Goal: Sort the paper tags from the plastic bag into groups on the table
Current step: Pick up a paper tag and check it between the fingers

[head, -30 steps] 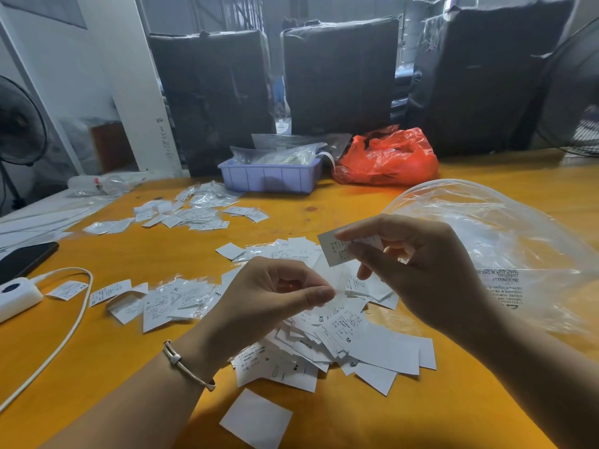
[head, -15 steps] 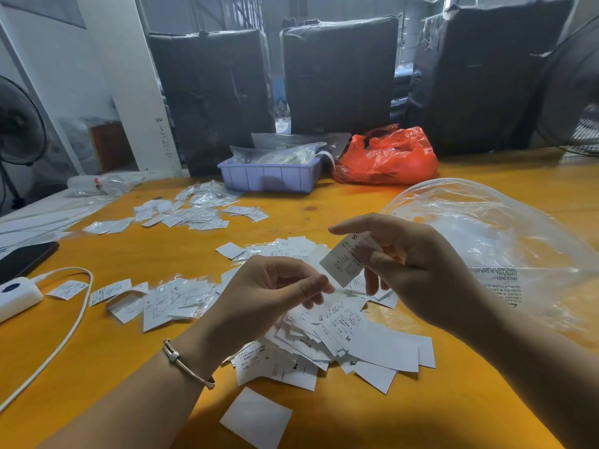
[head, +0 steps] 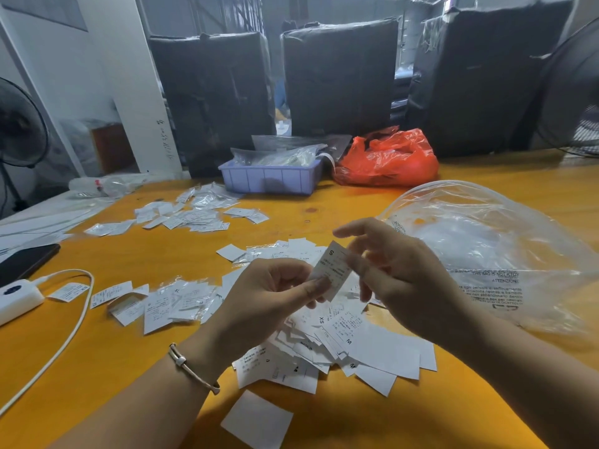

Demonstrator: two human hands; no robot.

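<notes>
Both hands pinch one paper tag (head: pixel 331 273): my left hand (head: pixel 259 306) grips its lower edge, right hand (head: pixel 398 277) its top. Clear plastic bag (head: pixel 486 254) at 3 o'clock holds nothing I can make out.

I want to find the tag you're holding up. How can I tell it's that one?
Start at the big heap of paper tags on the orange table, near the clear plastic bag. Just above that heap, both hands, left and right, pinch one tag. It alone is lifted off the table, with an S printed on top.
</notes>
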